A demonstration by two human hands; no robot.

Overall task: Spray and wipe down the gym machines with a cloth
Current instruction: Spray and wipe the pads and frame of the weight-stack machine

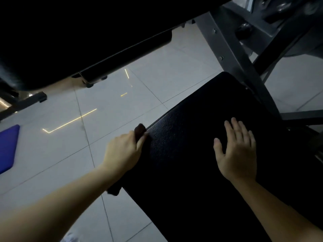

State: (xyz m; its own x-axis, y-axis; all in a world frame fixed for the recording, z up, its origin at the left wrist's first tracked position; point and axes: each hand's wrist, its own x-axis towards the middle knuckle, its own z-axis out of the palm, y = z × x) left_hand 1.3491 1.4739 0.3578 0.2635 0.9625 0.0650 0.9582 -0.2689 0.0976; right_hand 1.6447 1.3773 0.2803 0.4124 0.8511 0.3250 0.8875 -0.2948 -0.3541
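The left hand [124,151] curls its fingers round a dark cloth [139,131] and holds it against the left edge of the black seat pad [188,119]. One fold of the cloth pokes up past the knuckles, and what looks like another end shows under the wrist. At far left a blue mat [7,147] lies on the pale tiled floor [122,105], which runs open between the mat and the pad. A second black pad [70,32] overhangs that floor from above. The seat pad's surface is finely grained and matte, with a rounded far corner. The right hand [236,151] rests flat on it, fingers spread. Just beyond the pad's right edge rises the grey steel frame [232,55].
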